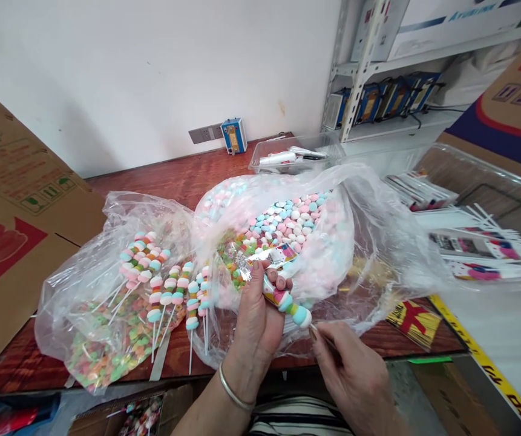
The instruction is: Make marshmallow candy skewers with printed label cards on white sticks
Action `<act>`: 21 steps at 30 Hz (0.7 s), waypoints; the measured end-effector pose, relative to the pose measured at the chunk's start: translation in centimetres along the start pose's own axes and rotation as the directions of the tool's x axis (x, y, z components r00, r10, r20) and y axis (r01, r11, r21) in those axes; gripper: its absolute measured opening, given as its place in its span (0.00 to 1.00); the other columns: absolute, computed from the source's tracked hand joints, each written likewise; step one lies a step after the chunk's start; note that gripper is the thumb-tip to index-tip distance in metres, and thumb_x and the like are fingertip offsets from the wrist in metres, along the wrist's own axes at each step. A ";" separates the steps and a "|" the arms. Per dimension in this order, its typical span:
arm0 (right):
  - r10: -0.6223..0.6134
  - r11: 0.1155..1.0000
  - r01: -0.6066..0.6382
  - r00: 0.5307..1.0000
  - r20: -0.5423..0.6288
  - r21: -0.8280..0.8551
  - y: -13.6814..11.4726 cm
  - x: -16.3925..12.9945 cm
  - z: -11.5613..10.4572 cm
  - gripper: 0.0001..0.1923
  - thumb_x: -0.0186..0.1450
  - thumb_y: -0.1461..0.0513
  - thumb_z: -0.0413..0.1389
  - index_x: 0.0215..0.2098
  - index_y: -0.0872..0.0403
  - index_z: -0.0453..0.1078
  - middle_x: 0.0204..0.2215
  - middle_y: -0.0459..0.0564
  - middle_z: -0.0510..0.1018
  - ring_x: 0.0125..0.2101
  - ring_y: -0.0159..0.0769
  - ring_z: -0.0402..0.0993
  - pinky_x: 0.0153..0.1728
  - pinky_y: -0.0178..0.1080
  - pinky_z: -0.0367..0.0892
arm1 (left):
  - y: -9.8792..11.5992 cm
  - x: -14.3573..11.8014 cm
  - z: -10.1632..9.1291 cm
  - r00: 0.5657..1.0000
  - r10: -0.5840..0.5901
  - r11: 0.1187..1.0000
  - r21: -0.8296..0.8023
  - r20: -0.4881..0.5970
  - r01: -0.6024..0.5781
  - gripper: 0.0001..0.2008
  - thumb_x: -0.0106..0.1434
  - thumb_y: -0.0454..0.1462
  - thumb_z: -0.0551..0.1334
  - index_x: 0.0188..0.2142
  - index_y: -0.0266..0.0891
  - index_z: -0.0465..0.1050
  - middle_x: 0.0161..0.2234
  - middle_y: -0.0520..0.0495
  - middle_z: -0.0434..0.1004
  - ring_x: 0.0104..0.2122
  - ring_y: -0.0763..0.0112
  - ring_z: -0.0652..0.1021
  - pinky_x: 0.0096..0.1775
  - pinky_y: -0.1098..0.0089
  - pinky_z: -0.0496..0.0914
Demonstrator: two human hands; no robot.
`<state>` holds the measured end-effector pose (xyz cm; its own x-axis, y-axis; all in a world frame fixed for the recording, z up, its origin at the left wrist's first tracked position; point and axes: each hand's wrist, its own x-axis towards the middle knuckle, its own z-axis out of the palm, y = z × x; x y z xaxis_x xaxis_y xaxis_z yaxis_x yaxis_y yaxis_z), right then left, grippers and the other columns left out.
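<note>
Head view, left hand grip on candy skewer, right hand pinching its stick

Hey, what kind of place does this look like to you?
Probably a small candy-packing workshop or stockroom. Clear plastic bags of pastel candy pieces and finished candy skewers cover a wooden table, cardboard cartons stand alongside, and a metal storage shelf holds boxes. The left hand grips a skewer being assembled.

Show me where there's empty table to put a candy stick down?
Bare wood shows at the back of the table, between the wall, the cardboard box and the clear tub. A thin strip lies along the front edge below the left bag. The middle is crowded with candy bags; papers fill the right.
</note>
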<state>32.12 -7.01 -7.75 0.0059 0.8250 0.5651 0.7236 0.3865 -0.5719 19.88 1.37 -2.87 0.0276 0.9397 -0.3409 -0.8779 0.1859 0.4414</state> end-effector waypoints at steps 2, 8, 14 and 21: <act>-0.027 0.999 0.026 0.999 0.025 0.019 -0.2 -0.1 -0.1 0.04 0.68 0.66 0.53 0.36 0.52 0.68 0.24 0.44 0.75 0.23 0.32 0.74 0.28 0.33 0.66 | -0.3 -0.3 0.0 1.000 -0.003 1.000 0.019 0.000 0.003 0.08 0.62 0.39 0.65 0.34 0.37 0.71 0.23 0.58 0.62 0.21 0.82 0.66 0.36 0.72 0.71; 0.092 0.978 -0.104 0.993 0.070 0.183 -1.0 0.2 0.3 0.06 0.69 0.64 0.52 0.34 0.52 0.68 0.24 0.43 0.74 0.23 0.31 0.73 0.27 0.32 0.65 | -1.8 -1.4 -0.1 0.996 -0.067 0.996 0.062 0.062 0.063 0.10 0.62 0.42 0.65 0.35 0.37 0.71 0.21 0.58 0.63 0.20 0.81 0.67 0.37 0.72 0.72; 0.255 0.915 -0.279 0.960 0.118 0.292 -0.7 0.8 -0.4 0.09 0.69 0.60 0.53 0.31 0.52 0.71 0.22 0.42 0.75 0.21 0.30 0.70 0.24 0.30 0.64 | -0.4 -0.8 -0.4 0.995 -0.072 0.997 0.024 0.071 0.071 0.14 0.59 0.42 0.67 0.41 0.37 0.74 0.31 0.51 0.72 0.32 0.73 0.76 0.43 0.67 0.73; 0.370 0.803 -0.453 0.888 0.273 0.387 -0.6 0.8 -0.6 0.15 0.68 0.54 0.52 0.28 0.52 0.71 0.19 0.42 0.70 0.20 0.31 0.66 0.21 0.30 0.62 | 0.0 -0.5 -0.5 0.995 -0.045 0.999 0.014 0.088 0.044 0.10 0.60 0.40 0.67 0.38 0.37 0.74 0.28 0.51 0.73 0.30 0.75 0.75 0.40 0.70 0.73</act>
<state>32.12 -6.80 -6.64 0.0845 0.9881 0.1286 0.3115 0.0963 -0.9453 19.66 0.71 -3.08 0.1090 0.9520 -0.2861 -0.8690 0.2310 0.4376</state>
